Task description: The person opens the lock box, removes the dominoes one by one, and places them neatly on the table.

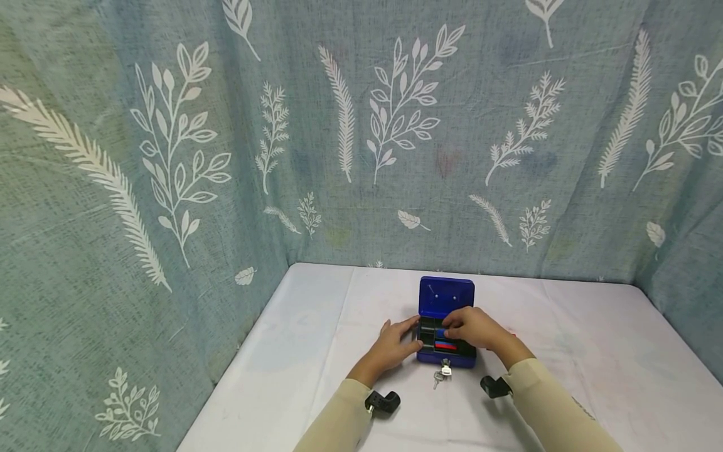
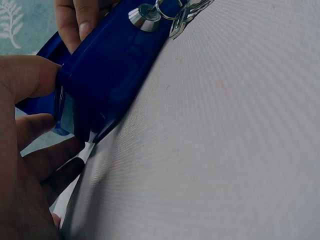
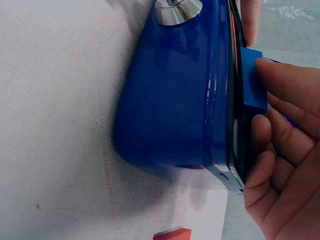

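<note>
A blue metal cash box (image 1: 446, 360) stands on the table with its lid (image 1: 446, 296) raised at the back. Inside is a black tray (image 1: 427, 324) with compartments. My right hand (image 1: 480, 328) pinches a blue block (image 3: 254, 82) between thumb and fingers, low over the tray. Red and blue pieces (image 1: 446, 345) lie in a compartment in front of it. At the box's left side, my left hand (image 1: 390, 345) rests thumb and fingertips against the wall and rim. Keys (image 1: 438, 378) hang from the round front lock (image 2: 145, 17).
A red block (image 3: 172, 234) lies on the table right of the box, mostly behind my right wrist in the head view. White cloth covers the table (image 1: 316, 326). A leaf-patterned curtain (image 1: 350, 226) borders the table at the back and sides.
</note>
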`<state>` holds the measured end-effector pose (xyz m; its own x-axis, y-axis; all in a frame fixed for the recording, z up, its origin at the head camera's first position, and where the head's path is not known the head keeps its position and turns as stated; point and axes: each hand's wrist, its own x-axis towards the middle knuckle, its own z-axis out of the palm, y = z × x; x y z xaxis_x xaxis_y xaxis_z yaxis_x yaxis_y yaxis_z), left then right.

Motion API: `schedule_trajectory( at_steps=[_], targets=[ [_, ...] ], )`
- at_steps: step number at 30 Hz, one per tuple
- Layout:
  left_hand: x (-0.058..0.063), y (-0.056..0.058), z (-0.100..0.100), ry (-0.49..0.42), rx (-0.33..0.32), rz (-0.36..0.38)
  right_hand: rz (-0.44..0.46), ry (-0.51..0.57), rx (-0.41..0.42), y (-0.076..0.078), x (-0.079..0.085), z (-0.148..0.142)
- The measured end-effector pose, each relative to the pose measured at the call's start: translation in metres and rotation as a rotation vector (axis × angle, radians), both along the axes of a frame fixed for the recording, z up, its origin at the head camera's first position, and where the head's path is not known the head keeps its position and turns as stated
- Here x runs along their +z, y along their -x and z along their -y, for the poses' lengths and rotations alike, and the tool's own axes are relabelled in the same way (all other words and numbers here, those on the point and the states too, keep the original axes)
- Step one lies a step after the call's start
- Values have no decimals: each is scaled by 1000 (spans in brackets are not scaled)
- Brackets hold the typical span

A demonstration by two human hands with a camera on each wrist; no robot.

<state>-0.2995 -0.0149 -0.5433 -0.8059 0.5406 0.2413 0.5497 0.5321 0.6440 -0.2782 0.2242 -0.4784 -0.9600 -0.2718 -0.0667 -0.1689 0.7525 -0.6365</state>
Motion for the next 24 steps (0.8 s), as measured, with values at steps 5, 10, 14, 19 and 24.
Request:
schedule_trajectory(
  at_steps=[5,10,14,19,24],
  targets=[
    [-1,1,0,-10,-6,5,-25,-8,6,0,2,-2],
    [0,1,0,-11,-7,9,-33,-11,11,0,2,-4],
    [1,0,0,-13,-6,15,-45,-2,19,0,3,-6],
    [0,0,0,-20,-4,15,-52,17,22,1,3,-8],
    [-2,1,-1,-17,-7,4,-45,30,19,-1,4,-9]
  ],
)
